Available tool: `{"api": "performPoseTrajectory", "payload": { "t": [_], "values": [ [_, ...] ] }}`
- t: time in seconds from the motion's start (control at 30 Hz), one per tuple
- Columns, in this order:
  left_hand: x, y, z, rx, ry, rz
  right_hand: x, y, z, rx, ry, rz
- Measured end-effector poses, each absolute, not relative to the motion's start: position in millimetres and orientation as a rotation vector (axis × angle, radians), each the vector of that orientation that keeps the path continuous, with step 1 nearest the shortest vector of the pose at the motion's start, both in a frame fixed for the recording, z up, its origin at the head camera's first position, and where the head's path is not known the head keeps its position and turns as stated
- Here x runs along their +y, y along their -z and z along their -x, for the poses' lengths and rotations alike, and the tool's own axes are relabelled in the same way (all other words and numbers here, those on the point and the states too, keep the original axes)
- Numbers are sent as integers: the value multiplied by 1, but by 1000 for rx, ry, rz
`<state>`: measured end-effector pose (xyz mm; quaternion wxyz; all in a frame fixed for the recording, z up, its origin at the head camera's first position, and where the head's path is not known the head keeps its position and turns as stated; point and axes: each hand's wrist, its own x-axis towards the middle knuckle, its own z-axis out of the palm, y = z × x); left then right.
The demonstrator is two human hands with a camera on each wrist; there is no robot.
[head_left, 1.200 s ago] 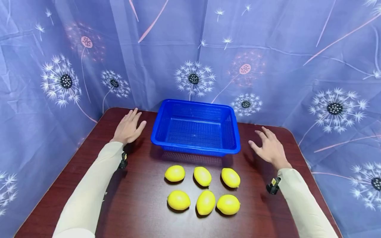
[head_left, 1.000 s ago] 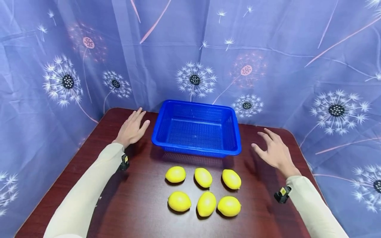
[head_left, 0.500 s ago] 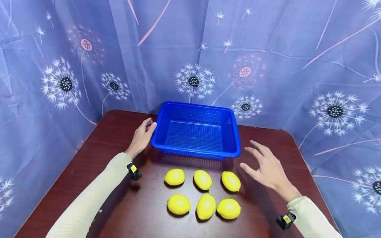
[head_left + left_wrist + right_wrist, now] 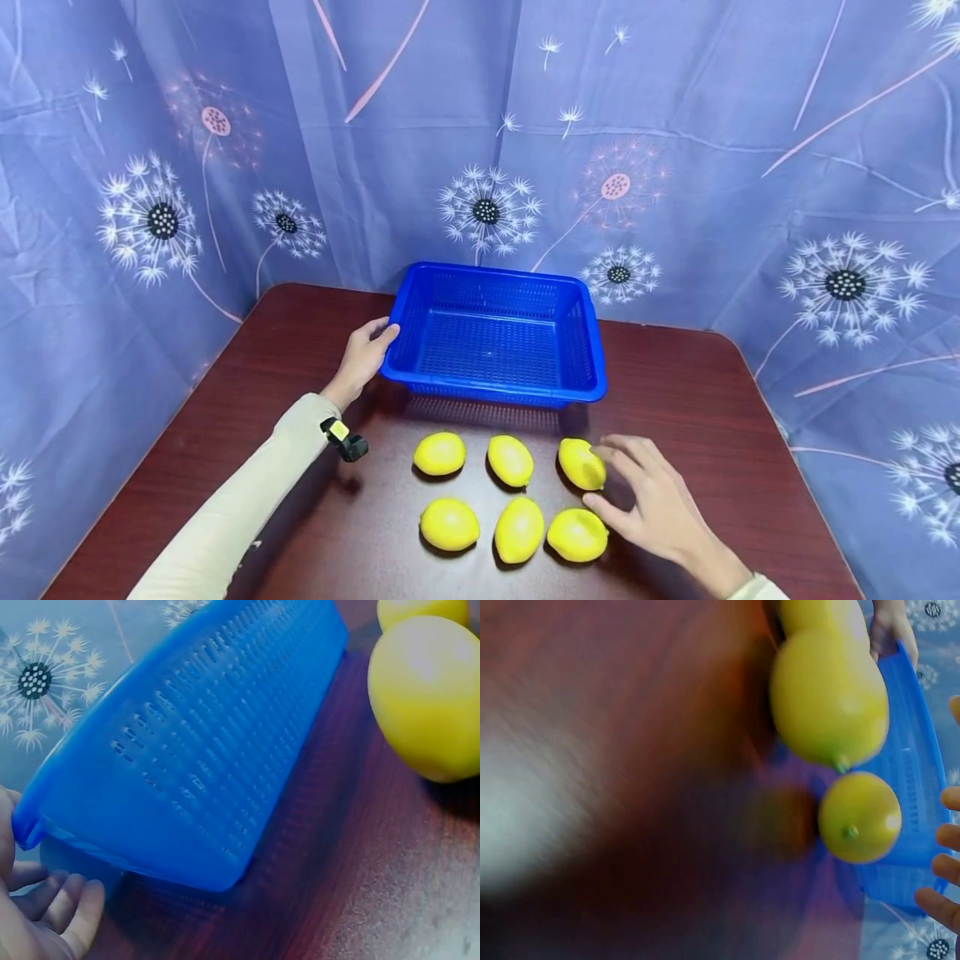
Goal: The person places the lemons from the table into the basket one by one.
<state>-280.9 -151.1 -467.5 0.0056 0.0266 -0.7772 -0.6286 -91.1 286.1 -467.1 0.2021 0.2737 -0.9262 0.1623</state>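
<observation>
A blue plastic basket [image 4: 487, 392] with perforated walls stands upright at the back of the table. My left hand [image 4: 363, 360] holds its left rim, thumb on top and fingers curled beneath, as the left wrist view [image 4: 56, 919] also shows. Several yellow lemons lie in two rows in front of the basket. My right hand [image 4: 651, 498] hovers with spread fingers at the right end of the rows. It is beside the far right lemon [image 4: 581, 464] and the near right lemon [image 4: 577, 535]. Whether the fingertips touch a lemon I cannot tell.
The dark reddish-brown table [image 4: 720, 400] reaches to a blue curtain [image 4: 705, 192] with dandelion prints behind and at both sides. Left and middle lemons include a far left one [image 4: 439, 454] and a near middle one [image 4: 519, 531].
My left hand has moved right and nearer, from beside the basket to a hold on its left rim. The right hand has come nearer and left, toward the right-end lemons. The lemons and basket keep their places.
</observation>
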Motion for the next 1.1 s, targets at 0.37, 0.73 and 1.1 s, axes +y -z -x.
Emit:
{"api": "performPoseTrajectory", "payload": {
  "t": [0.37, 0.73, 1.1],
  "values": [
    [-157, 458, 281, -2328, 2306, -171, 274, 476, 57, -2684, -406, -829],
    [-159, 453, 283, -2209, 2496, -264, 273, 492, 51, -2608, -348, -936],
    [-160, 453, 284, -2192, 2519, -260, 279, 473, 52, -2571, -524, -859]
  ]
}}
